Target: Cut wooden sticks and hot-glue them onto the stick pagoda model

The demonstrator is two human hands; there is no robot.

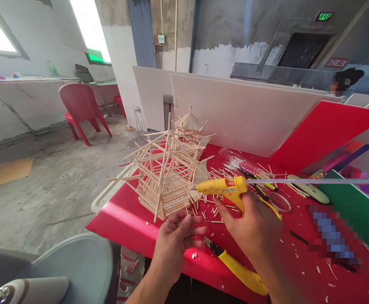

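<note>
My right hand [250,223] grips a yellow hot glue gun [222,186]. A long, translucent glue stick [314,181] runs out of its back to the right. The nozzle points left, close to the near right side of an open-framed pavilion model [163,181] built of thin wooden sticks. Just in front of that model, my left hand [174,236] pinches a short wooden stick [187,210] between thumb and forefinger, the other fingers spread. Behind it stands a second stick model [189,126] with a pointed, roofed top.
Loose sticks, offcuts, black-and-yellow pliers [263,194] and a tape roll [279,202] lie on the red table [117,223]. A yellow-handled tool [243,272] lies near the front edge. White boards [235,109] stand behind; a grey stool [76,266] is at left. Another person's head [345,82] shows far right.
</note>
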